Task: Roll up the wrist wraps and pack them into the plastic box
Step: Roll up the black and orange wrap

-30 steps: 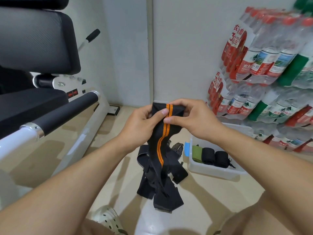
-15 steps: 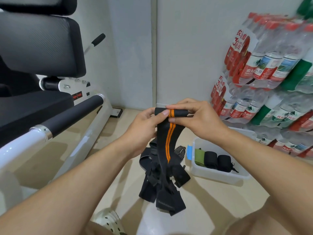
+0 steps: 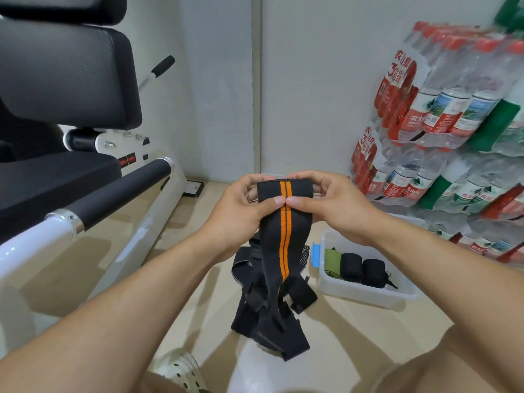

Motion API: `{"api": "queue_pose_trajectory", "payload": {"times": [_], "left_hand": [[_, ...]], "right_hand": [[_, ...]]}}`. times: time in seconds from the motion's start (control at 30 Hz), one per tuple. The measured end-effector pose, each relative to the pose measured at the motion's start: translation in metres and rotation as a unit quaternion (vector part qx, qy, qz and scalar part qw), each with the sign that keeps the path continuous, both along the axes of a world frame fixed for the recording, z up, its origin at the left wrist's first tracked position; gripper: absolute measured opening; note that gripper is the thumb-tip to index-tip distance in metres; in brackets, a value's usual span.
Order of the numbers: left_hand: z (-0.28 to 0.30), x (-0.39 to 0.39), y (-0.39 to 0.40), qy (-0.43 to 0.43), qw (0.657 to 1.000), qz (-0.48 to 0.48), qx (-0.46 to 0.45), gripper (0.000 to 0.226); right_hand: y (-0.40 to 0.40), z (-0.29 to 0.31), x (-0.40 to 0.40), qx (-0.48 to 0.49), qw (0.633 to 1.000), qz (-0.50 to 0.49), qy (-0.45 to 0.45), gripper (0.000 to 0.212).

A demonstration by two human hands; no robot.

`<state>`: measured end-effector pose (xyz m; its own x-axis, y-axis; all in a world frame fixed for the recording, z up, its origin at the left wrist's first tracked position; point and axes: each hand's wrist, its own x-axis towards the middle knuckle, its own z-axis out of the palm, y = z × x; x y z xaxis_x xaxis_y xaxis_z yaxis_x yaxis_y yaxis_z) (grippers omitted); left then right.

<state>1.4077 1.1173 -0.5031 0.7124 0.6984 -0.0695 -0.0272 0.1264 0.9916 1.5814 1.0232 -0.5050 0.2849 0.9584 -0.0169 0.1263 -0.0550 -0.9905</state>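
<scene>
A black wrist wrap with two orange stripes point(image 3: 285, 236) hangs from both my hands at mid-frame. Its top end is curled over into the start of a roll. My left hand point(image 3: 241, 205) and my right hand point(image 3: 334, 202) pinch that rolled end, thumbs meeting on the stripes. Beneath it, a pile of loose black wraps point(image 3: 269, 307) lies on the floor. To the right stands the clear plastic box point(image 3: 365, 296), which holds one green roll point(image 3: 332, 262) and two black rolls point(image 3: 363, 269).
A gym machine with black pads and a white frame point(image 3: 85, 194) fills the left side. Shrink-wrapped packs of water bottles point(image 3: 442, 123) are stacked at the right against the wall. A white perforated shoe point(image 3: 181, 373) shows at the bottom edge.
The wrap's top end has gone from flat between my fingers to curled over into a first turn. Both hands have shifted slightly lower, and my thumbs now meet on the stripes.
</scene>
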Motion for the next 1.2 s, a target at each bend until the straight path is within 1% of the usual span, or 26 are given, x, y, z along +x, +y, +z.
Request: {"api": "queue_pose_trajectory", "payload": {"times": [0.07, 0.13, 0.27, 0.33, 0.43, 0.5, 0.57, 0.63, 0.7, 0.73, 0.77, 0.9, 1.0, 1.07, 1.13, 1.2], "left_hand": [[-0.001, 0.001, -0.001, 0.008, 1.000, 0.011, 0.006, 0.029], [-0.002, 0.002, -0.002, 0.007, 1.000, 0.016, -0.004, 0.028], [0.004, 0.003, -0.006, -0.017, 0.994, -0.016, -0.102, 0.034], [0.005, 0.004, -0.006, -0.009, 0.993, -0.007, -0.121, 0.037], [0.003, 0.004, -0.003, -0.023, 0.990, 0.014, -0.138, 0.027], [0.003, 0.003, 0.000, -0.037, 0.988, 0.022, -0.149, 0.021], [0.003, 0.002, 0.002, -0.045, 0.988, 0.031, -0.146, 0.022], [0.002, 0.001, 0.005, -0.045, 0.991, 0.039, -0.122, 0.024], [0.002, 0.000, 0.007, -0.042, 0.994, 0.039, -0.095, 0.027], [0.002, 0.000, 0.007, -0.040, 0.995, 0.037, -0.084, 0.028], [0.001, 0.000, 0.007, -0.039, 0.996, 0.036, -0.074, 0.030], [0.001, -0.001, 0.006, -0.036, 0.998, 0.025, -0.051, 0.035], [-0.001, 0.000, 0.003, -0.024, 0.998, 0.029, -0.058, 0.038], [-0.003, 0.002, 0.000, -0.012, 0.997, 0.023, -0.074, 0.035], [-0.003, 0.004, -0.003, -0.005, 0.996, 0.004, -0.086, 0.032], [-0.001, 0.005, -0.003, -0.005, 0.995, -0.024, -0.092, 0.034]], "right_hand": [[0.000, 0.000, -0.002, 0.012, 1.000, -0.014, -0.003, 0.033], [0.001, 0.001, -0.005, 0.032, 0.999, -0.035, 0.003, 0.033], [0.004, 0.003, -0.008, 0.072, 0.994, -0.076, -0.009, 0.036], [0.005, 0.002, -0.012, 0.085, 0.992, -0.087, -0.022, 0.036], [0.007, 0.000, -0.015, 0.104, 0.989, -0.083, -0.063, 0.034], [0.007, 0.001, -0.013, 0.102, 0.992, -0.057, -0.057, 0.034], [0.005, 0.002, -0.008, 0.084, 0.996, -0.028, -0.020, 0.036], [0.003, 0.004, -0.004, 0.058, 0.998, 0.000, 0.034, 0.037], [0.002, 0.003, -0.002, 0.039, 0.995, 0.015, 0.086, 0.047], [0.002, 0.003, -0.001, 0.030, 0.995, 0.017, 0.098, 0.052], [0.002, 0.003, -0.001, 0.018, 0.994, 0.022, 0.102, 0.053], [-0.002, 0.002, -0.002, -0.021, 0.993, 0.057, 0.099, 0.042], [-0.001, -0.001, -0.002, 0.001, 0.997, 0.005, 0.081, 0.031], [0.002, -0.002, -0.004, 0.024, 0.998, -0.037, 0.054, 0.025], [0.004, 0.000, -0.005, 0.047, 0.996, -0.062, 0.034, 0.026], [0.004, 0.003, -0.006, 0.066, 0.994, -0.077, 0.027, 0.028]]}}
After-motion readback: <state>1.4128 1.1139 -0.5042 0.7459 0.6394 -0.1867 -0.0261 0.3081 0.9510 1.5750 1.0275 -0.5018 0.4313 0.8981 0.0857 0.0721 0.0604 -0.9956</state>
